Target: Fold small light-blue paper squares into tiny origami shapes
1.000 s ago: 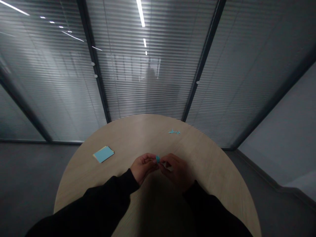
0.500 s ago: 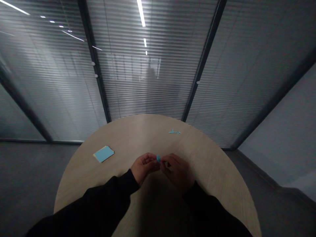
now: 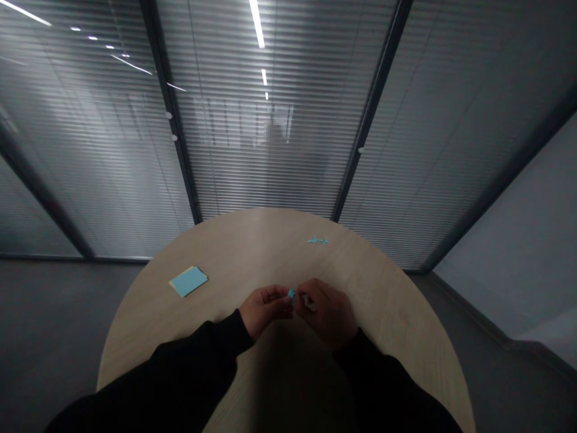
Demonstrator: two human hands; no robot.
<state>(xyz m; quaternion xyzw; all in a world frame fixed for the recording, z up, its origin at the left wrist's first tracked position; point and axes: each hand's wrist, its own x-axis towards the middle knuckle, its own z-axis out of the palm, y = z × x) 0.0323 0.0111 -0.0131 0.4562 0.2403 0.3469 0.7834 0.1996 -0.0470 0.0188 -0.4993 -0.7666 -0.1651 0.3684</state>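
A small folded piece of blue paper [image 3: 292, 294] is pinched between my two hands, above the near middle of the round table. My left hand [image 3: 267, 308] has thumb and fingers closed on its left side. From the right, my right hand [image 3: 328, 310] pinches the paper's other side with thumb and forefinger. The fingers cover part of the paper, so its full shape is hidden. Two small folded blue paper figures [image 3: 318, 240] lie on the table beyond my right hand. A stack of blue and yellowish paper sheets [image 3: 189, 281] lies to the left.
The round wooden table [image 3: 252, 240] curves away to its far edge. Behind it stands a glass partition with blinds [image 3: 270, 174] and dark frames. A pale wall [image 3: 536, 240] is on the right, with grey floor [image 3: 58, 325] around the table.
The blue paper has turned between my fingers and now shows a different, more pointed outline. My hands have shifted very slightly. The stack and the paper figures lie as before.
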